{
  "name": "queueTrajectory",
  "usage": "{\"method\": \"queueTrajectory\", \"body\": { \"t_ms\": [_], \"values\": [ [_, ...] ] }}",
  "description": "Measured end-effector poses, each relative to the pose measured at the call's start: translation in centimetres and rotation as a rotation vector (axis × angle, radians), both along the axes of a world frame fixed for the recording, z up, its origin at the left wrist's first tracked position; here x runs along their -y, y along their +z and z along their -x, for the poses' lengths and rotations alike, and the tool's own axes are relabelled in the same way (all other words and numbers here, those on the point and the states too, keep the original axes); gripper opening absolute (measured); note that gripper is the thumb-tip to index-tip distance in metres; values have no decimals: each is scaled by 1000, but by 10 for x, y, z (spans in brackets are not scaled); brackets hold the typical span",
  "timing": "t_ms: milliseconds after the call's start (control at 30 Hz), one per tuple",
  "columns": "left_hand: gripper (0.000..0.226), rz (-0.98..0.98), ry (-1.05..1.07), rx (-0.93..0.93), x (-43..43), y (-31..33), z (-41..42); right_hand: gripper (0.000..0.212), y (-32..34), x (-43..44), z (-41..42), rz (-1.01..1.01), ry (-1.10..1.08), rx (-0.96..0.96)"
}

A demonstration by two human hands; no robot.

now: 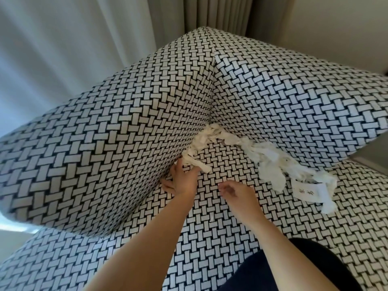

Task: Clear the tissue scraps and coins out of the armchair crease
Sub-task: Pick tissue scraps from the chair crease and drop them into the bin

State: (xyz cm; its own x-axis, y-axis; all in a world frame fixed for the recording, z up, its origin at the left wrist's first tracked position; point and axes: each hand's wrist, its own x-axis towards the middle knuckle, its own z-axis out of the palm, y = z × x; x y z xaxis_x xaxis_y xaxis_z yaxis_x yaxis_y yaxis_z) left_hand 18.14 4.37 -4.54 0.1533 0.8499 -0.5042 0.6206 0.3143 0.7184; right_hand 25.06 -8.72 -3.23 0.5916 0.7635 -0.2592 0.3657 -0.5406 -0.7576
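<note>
We lean over the black-and-white basket-weave armchair [105,164]. The torn white tissue scraps [270,164] lie packed along both creases where the seat meets the upright padded sides. A short cream run follows the left crease from the far corner toward us. A longer, looser heap follows the right crease and ends at a printed white paper slip [304,192] lying on the seat. Our left hand [182,181] is at the near end of the left run, fingertips pushed up against the crease and touching the scraps; whether they pinch a strip or only press on it, we cannot tell. Our right hand [237,196] hovers over the seat just beside it, fingers loosely curled, with nothing visible in them. A dull grey round shape [227,141] peeks from under the tissue near the far corner and may be a coin. We see no others, so any more are probably buried. We judge three risks from here. Thin tissue tears if we pull it fast, leaving shreds wedged deep. Fingers digging in may push coins further down the gap. Lifting a big handful could let a coin slip out and roll off the seat, or scatter scraps across it.
</note>
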Motion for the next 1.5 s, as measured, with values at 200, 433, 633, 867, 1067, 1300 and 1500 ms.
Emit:
{"method": "queueTrajectory", "body": {
  "t_ms": [200,433,633,867,1067,1300,1500],
  "values": [
    [59,-38,-39,-14,2,1,0,20,-1,1,0,-3,-16,-20],
    [58,32,-184,-159,-7,10,-14,20,-5,-3,-1,-31,-36,-37],
    [72,-33,-270,-238,-2,6,-21,19,-10,-6,-3,-49,-53,-59],
    [67,43,-186,6,-15,5,-31,21,-16,-7,-6,-41,-48,-46],
    [52,13,-64,5,-24,-7,-35,19,-22,-10,-7,-42,-72,-69],
    [48,-234,-133,17,-17,-19,-5,18,-23,-10,-8,-58,-94,-83],
    [49,-280,-184,-17,-13,-18,9,17,-22,-7,-8,-59,-99,-110]
  ]
}}
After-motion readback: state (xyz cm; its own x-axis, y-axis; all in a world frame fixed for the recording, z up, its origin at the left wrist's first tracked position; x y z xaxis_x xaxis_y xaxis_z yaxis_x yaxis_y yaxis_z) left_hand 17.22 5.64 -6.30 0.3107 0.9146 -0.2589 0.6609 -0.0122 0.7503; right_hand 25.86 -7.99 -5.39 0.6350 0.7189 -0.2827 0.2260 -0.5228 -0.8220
